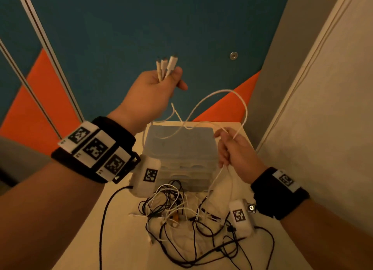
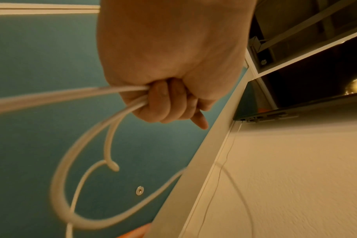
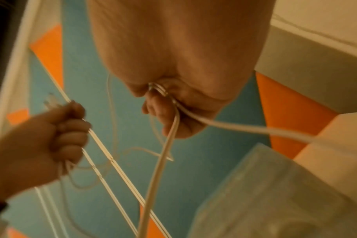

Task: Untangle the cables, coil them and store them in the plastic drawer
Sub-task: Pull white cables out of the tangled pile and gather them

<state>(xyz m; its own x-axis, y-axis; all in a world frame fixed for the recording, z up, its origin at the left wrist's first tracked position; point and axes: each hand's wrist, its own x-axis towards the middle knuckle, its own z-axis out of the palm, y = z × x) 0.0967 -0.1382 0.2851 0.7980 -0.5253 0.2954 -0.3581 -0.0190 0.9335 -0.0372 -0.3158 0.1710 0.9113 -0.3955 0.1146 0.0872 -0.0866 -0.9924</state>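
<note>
My left hand [image 1: 161, 84] is raised above the table and grips a white multi-plug cable [image 1: 222, 92] just below its three connectors [image 1: 166, 64], which stick up from the fist. The cable arcs to the right and down into my right hand [image 1: 232, 146], which pinches its strands over the clear plastic drawer unit [image 1: 179, 148]. From there the strands hang into a tangle of black and white cables [image 1: 181, 213] on the table. In the left wrist view the curled fingers [image 2: 163, 99] clamp blurred white strands [image 2: 75, 154]. In the right wrist view the right hand's fingers [image 3: 169, 116] hold strands [image 3: 234, 127].
The drawer unit stands at the back of a small white table [image 1: 129, 239], closed in by a blue and orange wall [image 1: 141, 27] behind and a pale wall [image 1: 323, 108] on the right. Black leads [image 1: 105, 219] run from both wrist cameras across the tabletop.
</note>
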